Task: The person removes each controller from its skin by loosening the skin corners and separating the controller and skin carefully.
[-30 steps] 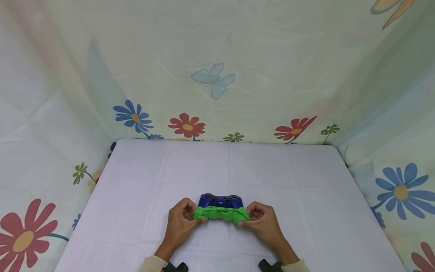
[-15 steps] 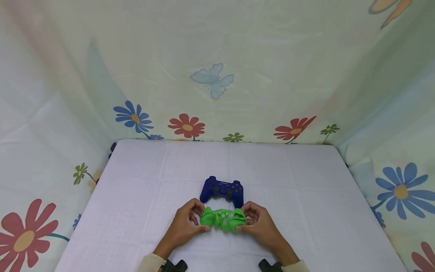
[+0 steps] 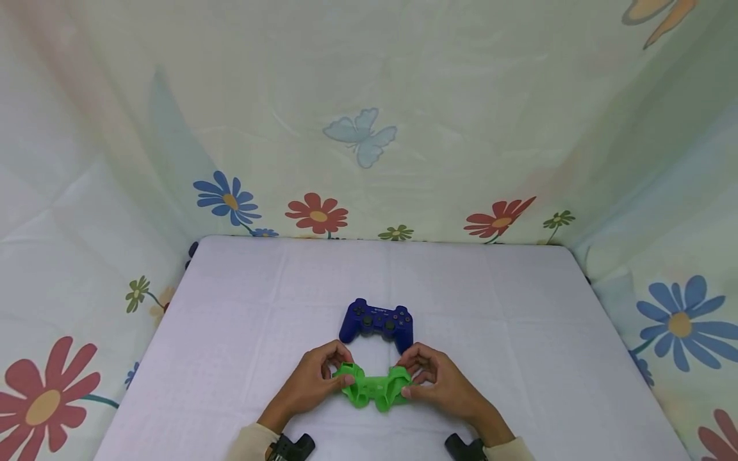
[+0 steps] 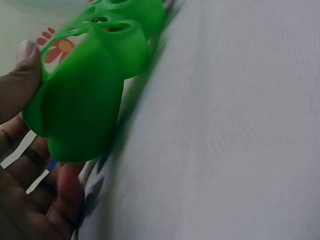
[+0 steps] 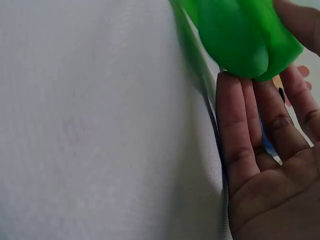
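Both hands hold a bright green, flexible controller sleeve (image 3: 376, 388) between them, low over the white table. My left hand (image 3: 314, 378) pinches its left end, thumb on the near side and fingers behind. At the other end my right hand (image 3: 441, 381) grips it the same way. The left wrist view shows the sleeve's hollow handle part (image 4: 82, 100) and its cut-out holes. In the right wrist view, fingers touch the underside of a rounded green handle (image 5: 240, 40). Just beyond the hands lies a dark blue game controller (image 3: 377, 322), face up and bare.
A white cloth covers the table (image 3: 490, 294). Around it hang pale curtains (image 3: 259, 96) printed with flowers and a butterfly. Dark wrist-worn devices (image 3: 293, 447) sit at the sleeve cuffs.
One second ago the green sleeve sat against the blue controller's near side. Now they are apart: the controller lies flat farther away, and the hands have drawn the sleeve nearer and turned it over.
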### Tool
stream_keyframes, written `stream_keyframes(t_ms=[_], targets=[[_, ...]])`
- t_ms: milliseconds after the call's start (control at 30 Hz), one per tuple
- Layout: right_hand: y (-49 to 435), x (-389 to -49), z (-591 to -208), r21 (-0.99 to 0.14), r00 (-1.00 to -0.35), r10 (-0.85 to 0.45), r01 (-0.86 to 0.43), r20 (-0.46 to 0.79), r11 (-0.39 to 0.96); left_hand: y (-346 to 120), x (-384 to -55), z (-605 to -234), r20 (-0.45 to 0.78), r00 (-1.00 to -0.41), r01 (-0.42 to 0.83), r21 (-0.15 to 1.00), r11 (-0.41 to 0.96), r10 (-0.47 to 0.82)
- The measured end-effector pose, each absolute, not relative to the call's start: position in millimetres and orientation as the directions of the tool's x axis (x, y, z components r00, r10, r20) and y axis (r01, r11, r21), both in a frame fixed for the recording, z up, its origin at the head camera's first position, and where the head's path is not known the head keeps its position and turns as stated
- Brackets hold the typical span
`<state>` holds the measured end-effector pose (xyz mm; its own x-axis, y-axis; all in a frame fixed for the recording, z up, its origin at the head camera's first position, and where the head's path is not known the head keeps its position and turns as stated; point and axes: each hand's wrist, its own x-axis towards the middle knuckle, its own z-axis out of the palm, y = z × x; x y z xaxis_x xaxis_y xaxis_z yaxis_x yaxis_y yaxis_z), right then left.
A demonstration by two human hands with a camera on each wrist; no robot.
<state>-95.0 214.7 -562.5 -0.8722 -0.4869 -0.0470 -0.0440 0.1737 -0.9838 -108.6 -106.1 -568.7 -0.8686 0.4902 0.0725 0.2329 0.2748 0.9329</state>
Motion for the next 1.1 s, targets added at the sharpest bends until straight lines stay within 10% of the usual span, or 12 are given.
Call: stream_keyframes(t_ms=[600, 867, 1100], targets=[[214, -96, -563, -0.985, -0.906, -0.397, 0.094, -0.144, 0.143, -101, -106, -573, -0.03, -0.942, 0.088, 0.939, 0.333, 0.333], [207, -93, -556, -0.917, -0.941, -0.276, 0.075, -0.195, 0.392, -104, -103, -572, 0.033, -0.927, 0.176, 0.917, 0.357, 0.373], [199, -92, -539, -0.822, -0.974, -0.227, -0.126, -0.004, 0.556, -103, -98, -574, 0.042, -0.948, 0.148, 0.937, 0.316, 0.317]])
